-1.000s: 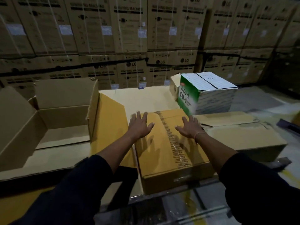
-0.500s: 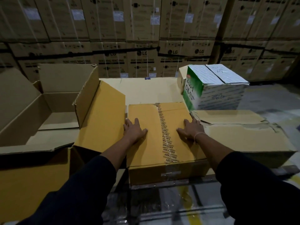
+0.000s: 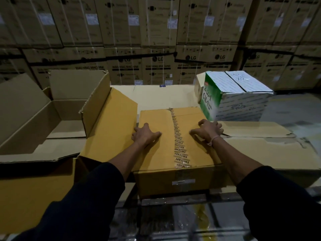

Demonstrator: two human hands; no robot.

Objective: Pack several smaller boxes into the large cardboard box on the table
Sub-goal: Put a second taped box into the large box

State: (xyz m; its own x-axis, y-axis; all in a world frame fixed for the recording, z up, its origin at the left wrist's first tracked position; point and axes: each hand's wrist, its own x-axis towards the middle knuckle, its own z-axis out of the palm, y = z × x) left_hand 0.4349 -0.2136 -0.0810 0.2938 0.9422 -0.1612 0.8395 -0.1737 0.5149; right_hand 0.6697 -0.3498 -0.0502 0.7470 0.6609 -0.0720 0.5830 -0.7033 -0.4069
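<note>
A taped yellow-brown box (image 3: 166,141) lies flat in the middle of the table, a strip of printed tape running along its top. My left hand (image 3: 145,135) grips its left edge, fingers curled over the side and thumb on top. At the right edge my right hand (image 3: 209,130) grips the same way. The large cardboard box (image 3: 34,126) stands open to the left with its flaps raised, and nothing shows in the part of its inside that I see. One yellow flap (image 3: 111,122) leans against the taped box's left side.
A green and white box (image 3: 234,96) stands at the back right, with a small brown box (image 3: 198,86) behind it. Flattened cardboard (image 3: 264,150) lies right of the taped box. Stacked washing machine cartons (image 3: 156,40) wall off the back. A shiny wrapped surface (image 3: 182,216) lies in front.
Both hands slid from the taped box's top out to its side edges and their fingers curled over. The box now sits nearer and squarer to me.
</note>
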